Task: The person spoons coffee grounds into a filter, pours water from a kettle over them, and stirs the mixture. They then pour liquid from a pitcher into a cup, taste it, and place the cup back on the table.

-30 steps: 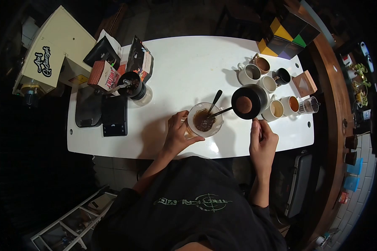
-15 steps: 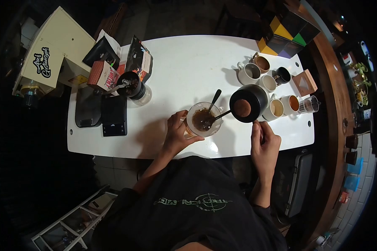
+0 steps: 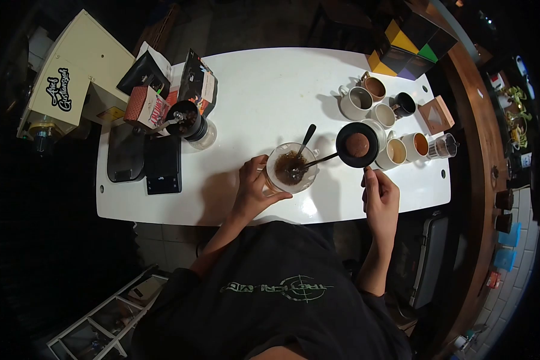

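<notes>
My left hand [image 3: 253, 193] is curled round the side of a glass coffee dripper [image 3: 309, 180], thumb along its near side. Inside its pale lining is dark, wet coffee [image 3: 288, 166] with foam, and a black spoon [image 3: 307, 139] leans out over the far rim. My right hand [image 3: 381, 201] is closed on the handle of a black gooseneck kettle [image 3: 345, 151] with a brown lid knob [image 3: 358, 144]. The kettle's thin spout [image 3: 323, 160] reaches over the dripper, its tip above the coffee. Whether water is flowing I cannot make out.
Several mugs [image 3: 393, 153] and a glass press [image 3: 443, 147] stand right of the kettle. A hand grinder [image 3: 186, 120], coffee bags [image 3: 198, 84] and a black scale [image 3: 164, 174] are at the left, beside a cream machine [image 3: 72, 72]. Coloured boxes [image 3: 402, 54] sit far right.
The kettle has shifted slightly right and away from me, and now looks more level, with less of its side showing. My right hand moved with it; my left hand stays on the dripper.
</notes>
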